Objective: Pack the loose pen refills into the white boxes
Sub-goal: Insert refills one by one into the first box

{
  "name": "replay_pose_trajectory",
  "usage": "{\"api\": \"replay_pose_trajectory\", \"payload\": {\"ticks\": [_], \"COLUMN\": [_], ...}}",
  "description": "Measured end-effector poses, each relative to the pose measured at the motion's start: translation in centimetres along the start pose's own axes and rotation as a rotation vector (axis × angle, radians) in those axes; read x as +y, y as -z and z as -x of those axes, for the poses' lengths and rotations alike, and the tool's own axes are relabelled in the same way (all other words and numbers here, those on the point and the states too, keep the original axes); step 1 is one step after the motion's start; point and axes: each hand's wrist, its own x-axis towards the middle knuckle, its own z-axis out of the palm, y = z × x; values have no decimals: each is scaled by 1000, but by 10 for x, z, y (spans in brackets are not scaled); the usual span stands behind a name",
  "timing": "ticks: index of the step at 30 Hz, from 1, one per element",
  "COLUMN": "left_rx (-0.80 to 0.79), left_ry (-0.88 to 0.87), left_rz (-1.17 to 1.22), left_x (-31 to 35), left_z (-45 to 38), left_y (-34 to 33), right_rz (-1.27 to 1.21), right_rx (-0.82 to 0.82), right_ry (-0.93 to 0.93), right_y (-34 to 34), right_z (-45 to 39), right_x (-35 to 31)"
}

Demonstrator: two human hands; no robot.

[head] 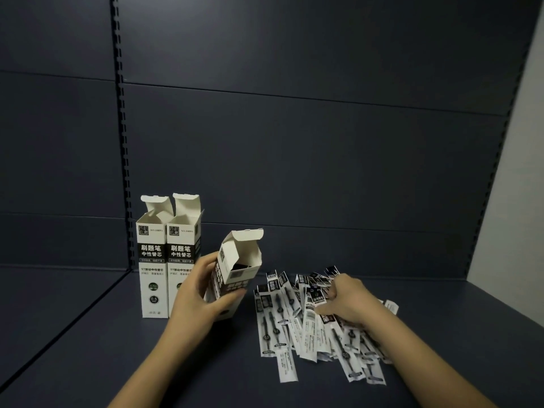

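Nearest the camera, a heap of loose pen refills in narrow white-and-black printed sleeves [321, 325] lies spread on the dark blue-grey shelf board [88, 334], a few sleeves trailing toward the front edge. The right hand [350, 304] rests on top of this heap with its fingers curled down among the sleeves; it seems to be gathering some, but whether it actually has any pinched cannot be told, since the fingertips are hidden. Just left of the heap, the left hand [200, 293] grips a tall white cardboard box with black lettering [232, 275], tilted so that its mouth faces the heap and its top flap stands up. Something dark shows inside the mouth, likely refills already loaded, though how many is unclear. Behind the left hand, 2 more tall white boxes of the same print [164, 260] stand upright side by side, touching, close to the back panel, flaps raised; what they hold cannot be seen. Judging by the size of the heap, most of the packing is still to do.
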Motion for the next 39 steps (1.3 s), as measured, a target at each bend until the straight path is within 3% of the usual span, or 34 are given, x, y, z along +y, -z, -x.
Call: {"api": "replay_pose_trajectory", "payload": {"ticks": [4,11,21,28,39], "left_rx": [-5,-6,-10,-17,7], "left_ry": [1,-3,-7,-4,-28], "left_rz": [2,-26,-33,-20,-17], "left_x": [1,0,-4,-3,-3], "left_z": [1,-1,-2,-1,-3], "left_y": [1,1,2,1,1], "right_rz": [-94,-324,-688,-977,-821], "right_rx": [-76,100,242,396,342], "right_ry": [-12,70,506,784,836], "right_y": [7,24,85,93,37], "right_z": [-8,-7,63,119,89], "right_x": [3,3,-42,-77,-90]}}
